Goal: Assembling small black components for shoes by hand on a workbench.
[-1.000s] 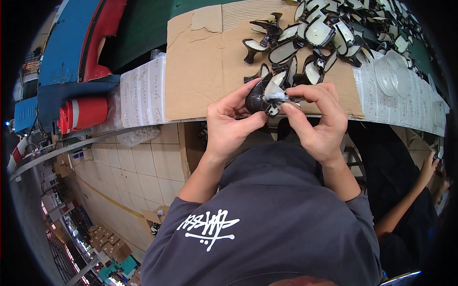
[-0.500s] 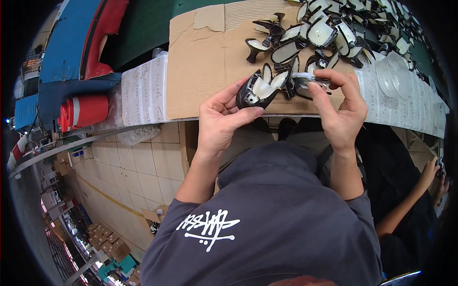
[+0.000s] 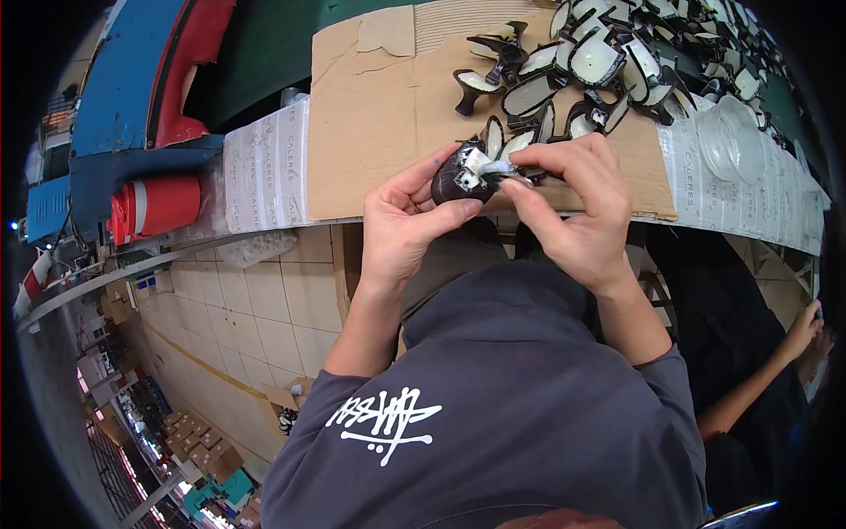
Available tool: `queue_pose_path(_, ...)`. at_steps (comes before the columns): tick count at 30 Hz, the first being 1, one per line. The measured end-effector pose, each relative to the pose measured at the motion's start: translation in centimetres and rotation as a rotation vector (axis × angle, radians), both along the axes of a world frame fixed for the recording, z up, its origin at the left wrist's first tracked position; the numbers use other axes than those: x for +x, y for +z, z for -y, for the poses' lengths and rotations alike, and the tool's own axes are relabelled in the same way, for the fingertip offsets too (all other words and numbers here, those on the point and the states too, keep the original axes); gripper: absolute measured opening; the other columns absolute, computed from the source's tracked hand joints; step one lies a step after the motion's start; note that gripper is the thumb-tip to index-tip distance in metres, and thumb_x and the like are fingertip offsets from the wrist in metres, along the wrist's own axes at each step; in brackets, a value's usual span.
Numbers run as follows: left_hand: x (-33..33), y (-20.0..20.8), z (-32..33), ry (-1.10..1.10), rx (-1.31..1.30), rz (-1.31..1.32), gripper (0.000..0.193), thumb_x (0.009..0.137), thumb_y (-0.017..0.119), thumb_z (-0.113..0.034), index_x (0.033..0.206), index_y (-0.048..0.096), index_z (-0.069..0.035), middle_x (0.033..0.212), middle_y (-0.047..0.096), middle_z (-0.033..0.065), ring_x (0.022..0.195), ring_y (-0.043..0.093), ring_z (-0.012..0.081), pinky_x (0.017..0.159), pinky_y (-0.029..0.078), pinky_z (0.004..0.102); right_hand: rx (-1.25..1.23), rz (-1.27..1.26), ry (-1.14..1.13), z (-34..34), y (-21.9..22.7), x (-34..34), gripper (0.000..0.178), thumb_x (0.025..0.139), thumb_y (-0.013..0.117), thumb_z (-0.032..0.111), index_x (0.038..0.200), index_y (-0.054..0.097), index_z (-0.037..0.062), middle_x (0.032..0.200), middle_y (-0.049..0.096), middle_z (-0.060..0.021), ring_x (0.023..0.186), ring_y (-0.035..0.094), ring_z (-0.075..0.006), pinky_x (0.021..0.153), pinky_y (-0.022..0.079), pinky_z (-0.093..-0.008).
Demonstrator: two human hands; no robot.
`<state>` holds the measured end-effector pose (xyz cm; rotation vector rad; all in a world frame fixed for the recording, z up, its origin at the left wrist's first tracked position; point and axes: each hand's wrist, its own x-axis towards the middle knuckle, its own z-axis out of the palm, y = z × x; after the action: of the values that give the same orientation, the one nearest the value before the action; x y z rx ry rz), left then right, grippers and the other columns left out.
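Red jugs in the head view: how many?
1. The red jug lies on its side at the bench's left end, left of the cardboard sheet, far from both hands. Others may be hidden out of frame.

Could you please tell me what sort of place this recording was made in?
Probably a shoe-parts workshop or factory line: a heap of black-and-white heel pieces lies on a cardboard sheet over a long workbench, and both hands work one such piece.

heel pieces (image 3: 608, 62) on cardboard sheet (image 3: 379, 132), jug (image 3: 154, 207) far left
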<state>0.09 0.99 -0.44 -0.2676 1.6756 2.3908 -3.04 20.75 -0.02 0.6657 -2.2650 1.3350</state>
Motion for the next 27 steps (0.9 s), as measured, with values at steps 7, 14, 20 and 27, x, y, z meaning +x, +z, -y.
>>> queue_pose_path(7,0.0,-0.2,1.1,0.004,-0.013,0.057,0.061,0.070,0.072,0.013,0.128,0.053,0.008,0.103,0.069,0.0128,0.086,0.068,0.0135,0.077,0.055,0.0241,-0.048,0.088,-0.134,-1.1,-0.2,-1.1,0.018,0.070,0.076,0.006,0.087,0.070,0.0070,0.076,0.065,-0.0019,0.071,0.053,-0.0176,0.070,0.041,-0.0292)
queue_pose_path(14,1.8,2.0,6.9,-0.102,-0.251,-0.015,0.060,0.068,0.071,0.008,0.126,0.056,0.007,0.111,0.067,0.0141,0.094,0.065,0.0152,0.083,0.053,0.0267,-0.482,0.416,-0.048,-4.7,-0.9,-1.9,0.021,0.081,0.071,0.003,0.102,0.068,0.0020,0.085,0.063,0.0011,0.074,0.049,-0.0065,0.069,0.040,-0.0198)
queue_pose_path(20,5.6,6.2,13.5,-0.312,-1.354,-0.140,0.061,0.064,0.070,0.002,0.125,0.061,-0.002,0.111,0.068,0.0094,0.092,0.064,0.0188,0.082,0.049,0.0305,-0.818,0.510,0.122,-9.9,-3.8,-3.8,0.024,0.091,0.061,0.007,0.111,0.062,-0.0052,0.091,0.062,-0.0040,0.076,0.049,-0.0068,0.071,0.039,-0.0210)
queue_pose_path(27,1.1,3.5,8.2,-0.096,-1.129,-0.415,0.048,0.069,0.078,-0.009,0.115,0.067,-0.003,0.105,0.070,0.0124,0.097,0.064,0.0236,0.087,0.047,0.0348,-1.140,0.598,0.254,-10.9,-6.4,-4.3,0.030,0.091,0.059,0.009,0.116,0.057,-0.0068,0.094,0.061,-0.0071,0.078,0.051,-0.0099,0.071,0.041,-0.0253)
